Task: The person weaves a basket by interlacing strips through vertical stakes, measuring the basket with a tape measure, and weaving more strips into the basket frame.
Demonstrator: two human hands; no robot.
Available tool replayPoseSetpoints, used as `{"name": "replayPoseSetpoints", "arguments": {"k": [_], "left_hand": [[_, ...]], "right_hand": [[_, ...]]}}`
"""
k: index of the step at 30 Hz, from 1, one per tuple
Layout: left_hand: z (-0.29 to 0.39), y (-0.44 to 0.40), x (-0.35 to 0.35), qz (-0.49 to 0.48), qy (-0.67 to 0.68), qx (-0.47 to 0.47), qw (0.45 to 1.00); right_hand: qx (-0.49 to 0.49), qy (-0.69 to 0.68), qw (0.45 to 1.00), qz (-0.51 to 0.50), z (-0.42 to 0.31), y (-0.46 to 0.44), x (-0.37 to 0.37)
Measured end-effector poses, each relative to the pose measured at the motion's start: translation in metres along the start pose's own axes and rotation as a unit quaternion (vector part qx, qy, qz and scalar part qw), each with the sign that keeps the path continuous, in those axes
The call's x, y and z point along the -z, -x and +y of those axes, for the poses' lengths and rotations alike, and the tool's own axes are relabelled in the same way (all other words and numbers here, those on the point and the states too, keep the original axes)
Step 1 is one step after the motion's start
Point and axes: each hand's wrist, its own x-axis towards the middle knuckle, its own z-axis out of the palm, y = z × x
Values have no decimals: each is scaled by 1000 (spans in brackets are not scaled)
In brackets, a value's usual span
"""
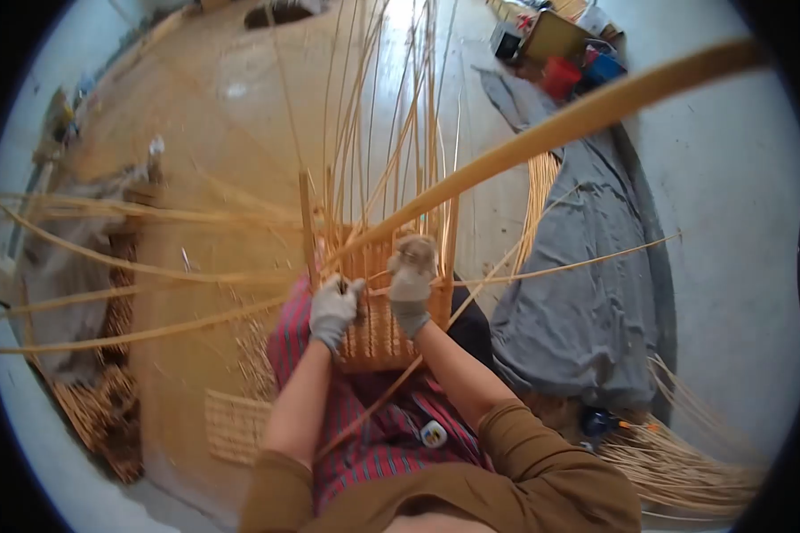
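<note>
On my lap rests a partly woven rattan basket point(373, 342), its uprights rising tall and loose at the far side. My left hand point(333, 313), in a pale glove, is closed at the left of the weave, its fingers pinching a rattan strand. Over the right part of the weave, my gloved right hand point(412, 277) is curled closed on a strand; motion blurs its fingers. A thick rattan strip point(542, 142) runs from near my left hand up to the far right, close to the camera. Long strands point(142, 266) stretch out to the left.
A grey cloth point(569, 293) lies on the floor to my right, with a bundle of rattan point(676, 462) nearer me. A flat woven piece point(236, 426) lies at left. Containers and odds and ends point(556, 53) stand at the back right.
</note>
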Motion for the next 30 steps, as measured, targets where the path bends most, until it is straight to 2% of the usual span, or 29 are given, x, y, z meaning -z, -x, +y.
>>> {"name": "replayPoseSetpoints", "arguments": {"k": [1,2,3,5,6,8,10,11,12,14,15,16,17,18,20,21,22,23,24,25,27,28,29,30], "left_hand": [[0,4,-2,-44,147,65,986],[5,5,-2,-82,291,119,946],[9,4,3,-83,298,125,943],[19,5,11,-107,409,169,890],[22,8,10,-108,406,176,890],[35,4,11,-75,268,219,935],[38,4,4,-62,282,216,933],[36,3,1,-57,309,219,924],[32,3,4,-51,327,221,917],[26,2,1,-54,278,216,934],[35,7,8,5,269,180,946],[42,12,15,60,260,139,954],[23,10,-1,199,87,-81,973],[36,2,-3,192,88,-91,973],[66,15,-19,46,157,-142,976],[82,4,-23,-127,127,47,982],[80,-5,-24,-118,131,39,984],[71,-9,-30,-209,231,104,944],[61,-11,-39,-300,322,171,881],[59,-10,-48,-303,317,170,883],[50,-5,-63,-194,331,139,913],[33,-10,-79,-192,324,136,916],[12,-22,-99,-147,264,105,947],[1,-31,-108,-101,203,75,971]], "right_hand": [[-189,-220,956,-43,-3,4,38],[-364,-418,829,-75,-8,-1,61],[-342,-392,852,-58,-15,-3,65],[-380,-386,838,-68,-16,-13,62],[-422,-384,818,-73,-19,-11,63],[-422,-430,797,-54,-28,-12,62],[-449,-464,763,-34,-64,-4,66],[-350,-320,860,-189,-83,9,70],[-355,-322,859,-180,-76,5,76],[-427,-439,773,-167,-32,-26,85],[-450,-301,822,-176,-8,-39,92],[-454,-307,823,-148,3,-50,108],[-418,-345,832,-119,20,-50,115],[-386,-375,838,-93,34,-44,121],[-504,-317,798,-95,20,-48,133],[-520,-338,777,-111,22,-52,135],[-509,-345,780,-114,25,-65,128],[-472,-313,803,-186,27,-72,126],[-435,-274,819,-253,27,-76,126],[-429,-357,798,-229,37,-76,104],[-262,-184,869,-378,27,-111,56],[-192,-117,900,-373,23,-110,27],[-118,-48,924,-362,21,-109,-1],[-118,-54,926,-355,19,-110,-19]]}}
